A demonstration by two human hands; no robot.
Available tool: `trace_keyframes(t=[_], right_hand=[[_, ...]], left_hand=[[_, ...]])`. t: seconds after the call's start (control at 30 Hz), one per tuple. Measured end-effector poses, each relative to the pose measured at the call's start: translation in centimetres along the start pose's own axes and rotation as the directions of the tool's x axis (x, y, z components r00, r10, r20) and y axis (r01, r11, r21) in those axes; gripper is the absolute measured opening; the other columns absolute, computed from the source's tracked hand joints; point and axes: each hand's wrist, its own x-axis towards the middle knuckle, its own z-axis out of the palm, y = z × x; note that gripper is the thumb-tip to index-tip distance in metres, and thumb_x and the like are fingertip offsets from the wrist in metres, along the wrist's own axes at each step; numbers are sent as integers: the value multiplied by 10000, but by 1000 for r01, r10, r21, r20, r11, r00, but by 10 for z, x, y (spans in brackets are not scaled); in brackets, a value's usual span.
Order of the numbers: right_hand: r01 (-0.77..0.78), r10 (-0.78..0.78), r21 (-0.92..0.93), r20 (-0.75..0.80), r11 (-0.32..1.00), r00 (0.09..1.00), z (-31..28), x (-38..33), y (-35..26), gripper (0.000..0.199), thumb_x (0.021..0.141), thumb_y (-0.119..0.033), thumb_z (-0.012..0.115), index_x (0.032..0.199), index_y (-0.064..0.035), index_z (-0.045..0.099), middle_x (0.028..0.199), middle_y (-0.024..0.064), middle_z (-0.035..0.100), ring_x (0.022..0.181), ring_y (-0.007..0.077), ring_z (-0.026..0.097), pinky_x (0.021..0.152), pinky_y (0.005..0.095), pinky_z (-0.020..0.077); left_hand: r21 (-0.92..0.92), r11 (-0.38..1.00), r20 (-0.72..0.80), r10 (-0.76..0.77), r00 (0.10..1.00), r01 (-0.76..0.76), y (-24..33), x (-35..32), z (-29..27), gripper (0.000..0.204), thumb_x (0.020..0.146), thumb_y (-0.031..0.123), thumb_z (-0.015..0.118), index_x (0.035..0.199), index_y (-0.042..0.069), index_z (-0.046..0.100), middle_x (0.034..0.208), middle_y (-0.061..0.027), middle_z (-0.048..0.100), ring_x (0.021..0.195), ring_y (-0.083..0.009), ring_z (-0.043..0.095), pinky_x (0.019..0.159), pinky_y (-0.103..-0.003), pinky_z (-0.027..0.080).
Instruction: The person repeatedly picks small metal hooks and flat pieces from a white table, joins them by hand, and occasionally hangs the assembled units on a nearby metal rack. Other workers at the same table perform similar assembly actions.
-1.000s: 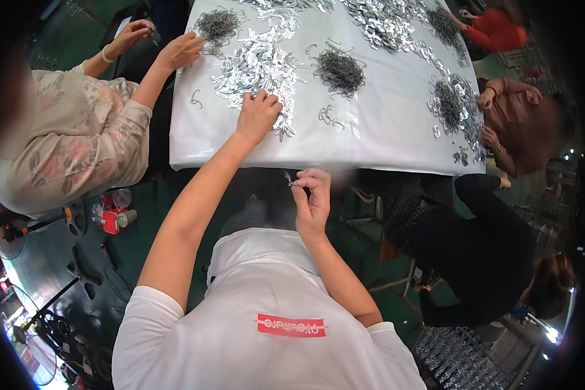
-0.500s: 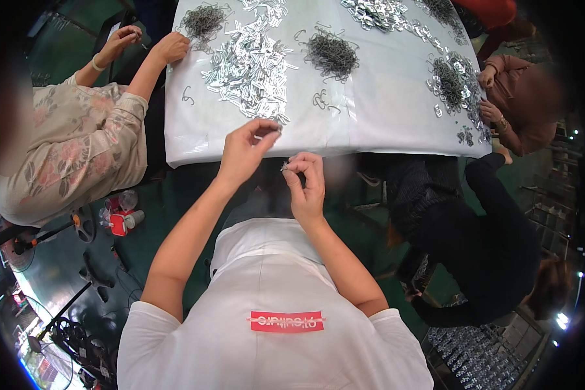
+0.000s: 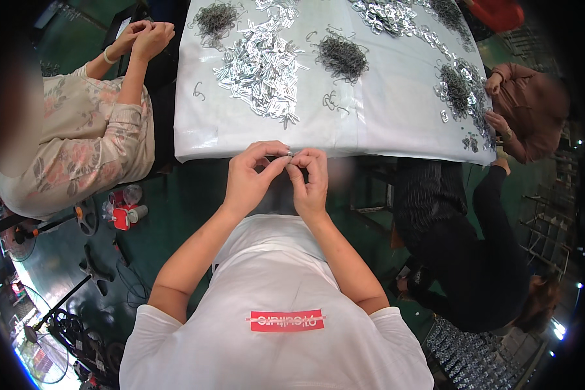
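Just off the near edge of the white-covered table (image 3: 234, 138), my left hand (image 3: 252, 179) and my right hand (image 3: 311, 185) meet fingertip to fingertip. Both are closed in a pinch around a small metal piece (image 3: 290, 155), mostly hidden by the fingers, so its exact shape cannot be made out. Beyond them on the table lies a long heap of flat silver metal clips (image 3: 260, 75). Right of it is a tangled pile of dark wire hooks (image 3: 342, 57), with several loose hooks (image 3: 333, 102) nearer to me.
Another hook pile (image 3: 216, 23) lies at the far left. More silver parts (image 3: 387, 16) and a mixed pile (image 3: 458, 88) lie rightward. A person in a floral top (image 3: 91, 143) sits at left; a person in brown (image 3: 530, 110) works at right, one in black (image 3: 461, 253) nearer.
My left hand has drawn back from the silver heap to my right hand, and their fingertips now meet. The left co-worker's hands have moved off the table edge and come together.
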Motion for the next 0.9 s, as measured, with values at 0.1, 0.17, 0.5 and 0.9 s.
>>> trace_keyframes(t=[0.1,0.17,0.5,0.9], right_hand=[[88,-86,-77,30,993,996,-4,1,1,106,850,-17,650,940,-20,594,1011,108,519,794,184,565,622,274,488],[178,-170,-147,69,973,983,-10,7,4,162,829,-24,671,975,-23,600,1039,131,534,810,221,595,617,298,510],[18,-23,-723,3,690,1000,-79,216,78,648,754,-232,763,1314,-137,450,1304,202,395,1203,377,424,926,436,450],[-137,140,-424,-24,895,990,-140,277,105,355,702,-43,741,1029,-50,603,1014,130,651,913,242,632,813,341,491]], left_hand=[[5,993,-56,121,991,-121,-6,-3,3,148,807,12,687,951,42,703,1013,-60,669,802,-106,602,675,-239,476],[43,985,-58,167,984,-165,-9,-7,3,153,794,-12,695,938,39,699,996,-64,662,789,-117,592,672,-249,484],[116,968,-60,232,971,-224,-13,-14,23,147,768,-42,709,896,30,699,931,-65,660,806,-163,587,652,-253,494],[140,976,-159,188,969,-166,-10,-1,39,159,755,-41,718,885,46,688,880,-50,665,801,-178,592,704,-272,471]])
